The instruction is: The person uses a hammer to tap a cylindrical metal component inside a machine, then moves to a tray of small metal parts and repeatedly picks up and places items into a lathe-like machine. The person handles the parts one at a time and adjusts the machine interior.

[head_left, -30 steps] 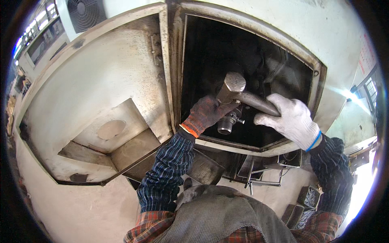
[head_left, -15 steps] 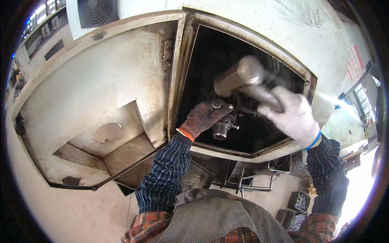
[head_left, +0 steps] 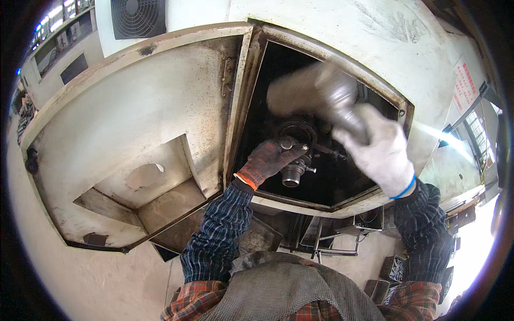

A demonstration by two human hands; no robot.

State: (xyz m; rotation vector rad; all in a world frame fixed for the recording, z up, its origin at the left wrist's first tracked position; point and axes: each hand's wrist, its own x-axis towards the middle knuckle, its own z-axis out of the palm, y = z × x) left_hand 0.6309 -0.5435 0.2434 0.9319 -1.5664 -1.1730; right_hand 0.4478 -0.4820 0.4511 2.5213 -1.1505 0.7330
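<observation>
One white-gloved right hand (head_left: pixel 375 152) is closed around a heavy grey metal hammer (head_left: pixel 321 93), blurred over the upper part of the dark, grimy-framed opening (head_left: pixel 259 45) in a pale metal cabinet (head_left: pixel 332 24), likely to control its weight. Apart from it, the dark-gloved, orange-cuffed left hand (head_left: pixel 269 161) is curled round a small round-ended metal piece (head_left: pixel 286 143) left of the opening's middle, seemingly steadying it; a silver stepped metal cylinder (head_left: pixel 292 175) shows in the opening's lower part.

2 arms (head_left: pixel 217 230) extended forward; left hand (head_left: pixel 270 160) gripping, thumb outstretched; right hand (head_left: pixel 377 152) clenched, slightly blurred.
</observation>
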